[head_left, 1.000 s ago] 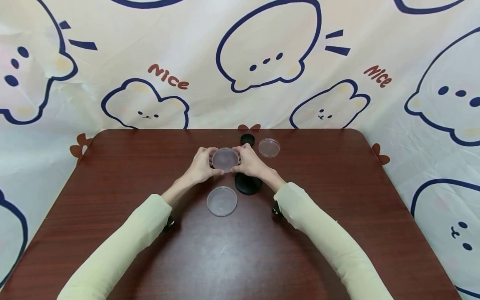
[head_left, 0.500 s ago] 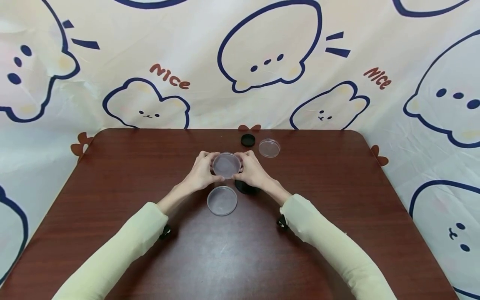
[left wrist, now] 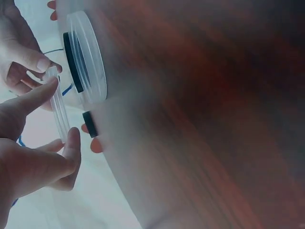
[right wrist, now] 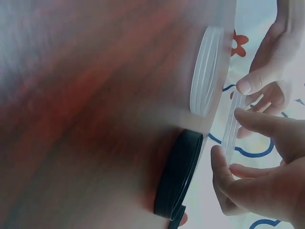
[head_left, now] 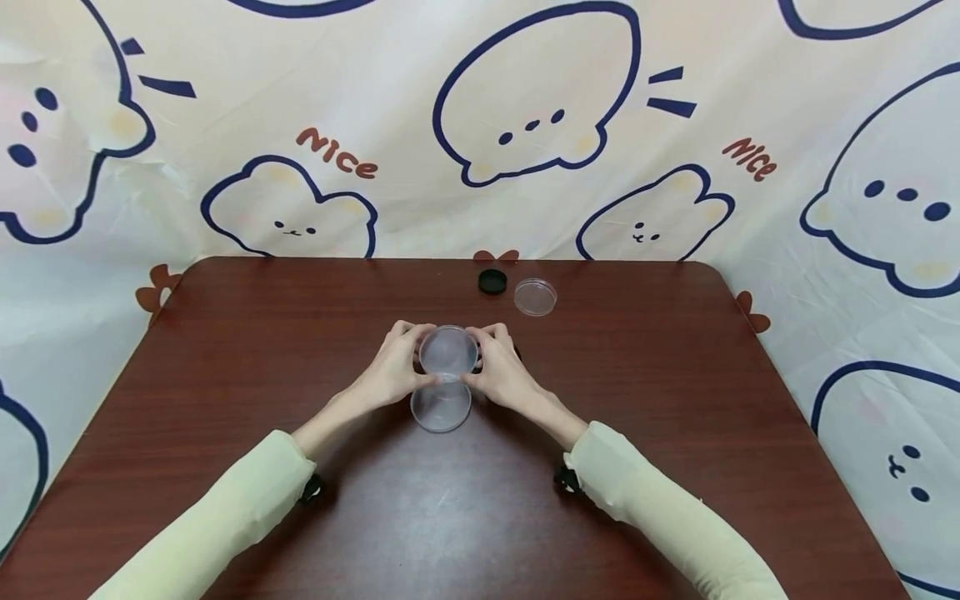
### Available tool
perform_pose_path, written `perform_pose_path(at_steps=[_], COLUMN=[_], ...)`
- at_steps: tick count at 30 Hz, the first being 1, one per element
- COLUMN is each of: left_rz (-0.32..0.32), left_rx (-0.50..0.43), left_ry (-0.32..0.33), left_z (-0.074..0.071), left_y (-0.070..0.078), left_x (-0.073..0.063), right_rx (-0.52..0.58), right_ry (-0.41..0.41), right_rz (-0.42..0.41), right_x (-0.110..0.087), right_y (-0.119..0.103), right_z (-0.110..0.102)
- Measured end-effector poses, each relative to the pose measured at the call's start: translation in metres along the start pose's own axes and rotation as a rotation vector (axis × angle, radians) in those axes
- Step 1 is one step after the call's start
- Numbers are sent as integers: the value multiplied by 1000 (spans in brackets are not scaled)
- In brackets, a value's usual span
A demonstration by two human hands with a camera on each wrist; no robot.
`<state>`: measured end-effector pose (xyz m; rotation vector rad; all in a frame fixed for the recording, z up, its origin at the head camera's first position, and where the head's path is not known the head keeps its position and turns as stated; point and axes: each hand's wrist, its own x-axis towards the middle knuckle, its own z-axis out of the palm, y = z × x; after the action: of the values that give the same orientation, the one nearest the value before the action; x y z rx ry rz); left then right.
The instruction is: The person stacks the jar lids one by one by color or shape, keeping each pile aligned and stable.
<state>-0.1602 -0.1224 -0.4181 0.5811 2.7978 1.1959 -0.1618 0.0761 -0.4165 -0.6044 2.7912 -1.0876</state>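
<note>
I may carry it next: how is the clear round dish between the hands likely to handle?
The clear round dish is probably stiff: the left hand and right hand hold it only at its edges, without visible sag. Its shallow, see-through form suggests it's light for its size, perhaps brittle. Stood on edge, its circular outline could let it roll.

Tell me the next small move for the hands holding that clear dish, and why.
Probably ease the held dish down toward the clear dish on the table. The left hand and right hand grip its edges, the wrist views show it raised off the tabletop, and in the head view it overlaps the other's far edge.
</note>
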Motion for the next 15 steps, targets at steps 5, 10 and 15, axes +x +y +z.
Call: perform_pose_path(at_steps=[5,10,15], left_rz=[4,13,6], left_rx=[3,6,-51], left_ry=[-7,-4,-2], left_z=[1,2,4], left_y=[0,1,0], left_x=[-7,-14,-23], right_rx=[16,22,37], right_ry=[0,-7,-14], right_rz=[7,8,-5], right_x=[-8,-14,-22], right_y=[-2,-4,-6], right_z=[5,7,10])
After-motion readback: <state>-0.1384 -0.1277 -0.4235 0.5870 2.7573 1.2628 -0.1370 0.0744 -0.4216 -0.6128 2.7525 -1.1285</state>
